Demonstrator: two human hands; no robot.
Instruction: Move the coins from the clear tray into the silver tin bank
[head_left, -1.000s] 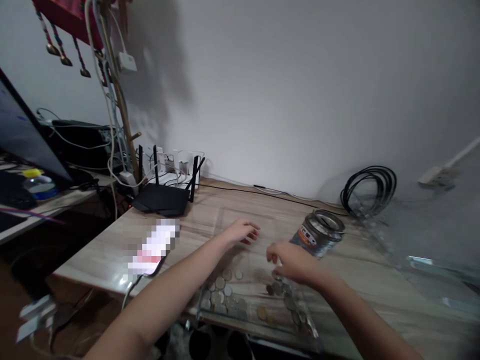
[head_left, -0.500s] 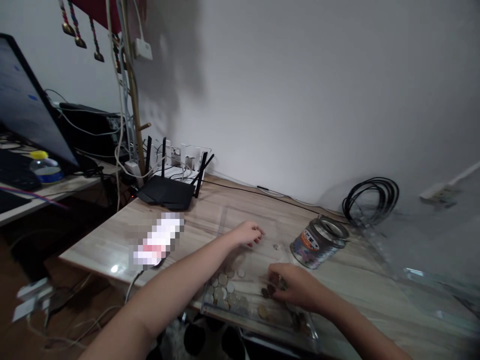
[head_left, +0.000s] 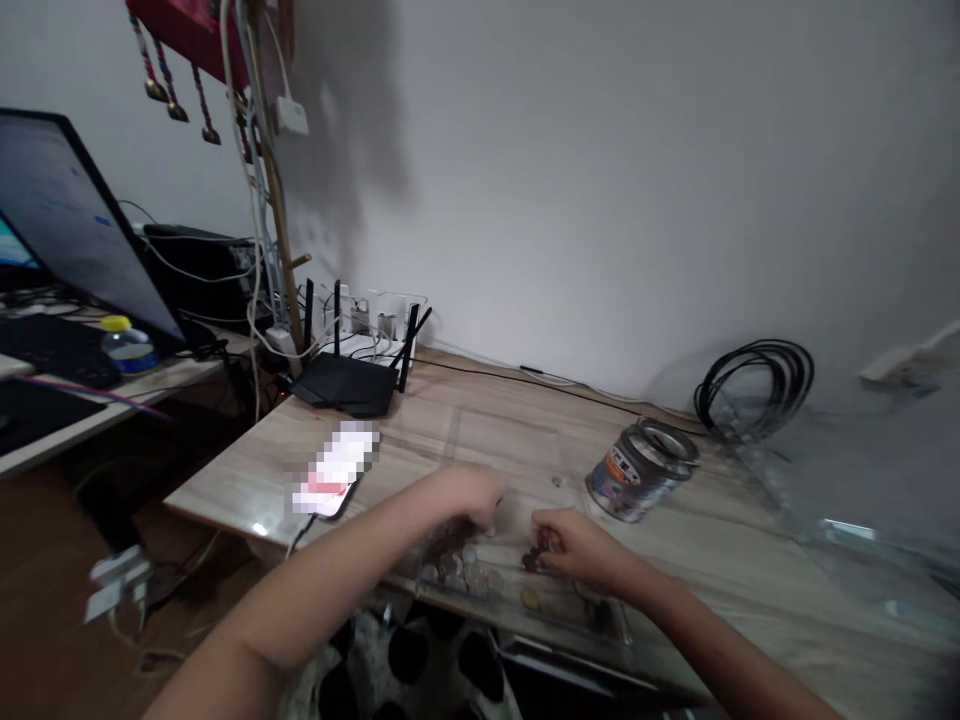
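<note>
A shallow clear plastic tray (head_left: 517,622) lies at the desk's front edge, with several coins (head_left: 474,574) spread along its near side. My left hand (head_left: 474,495) is over the tray's left part, fingers pointing down above the coins; motion blur hides their exact shape. Curled closed, my right hand (head_left: 574,545) rests low in the tray with coins in its fingers, beside a few dark coins (head_left: 532,558). One yellowish coin (head_left: 531,598) lies below it, and a lone silver coin (head_left: 557,482) is farther back. A tin can (head_left: 637,472) with a slotted lid stands beyond my right hand.
A lit phone (head_left: 337,470) with a cable lies left of my forearm. Behind it stands a black router (head_left: 349,383). Coiled black cable (head_left: 754,390) leans on the wall at right. On another desk are a monitor (head_left: 90,220) and a yellow-capped bottle (head_left: 126,345).
My left hand has come down and slightly left toward the coins, its fingers now pointing downward. My right hand stays nearly in place, still closed. The whole view has shifted slightly.
</note>
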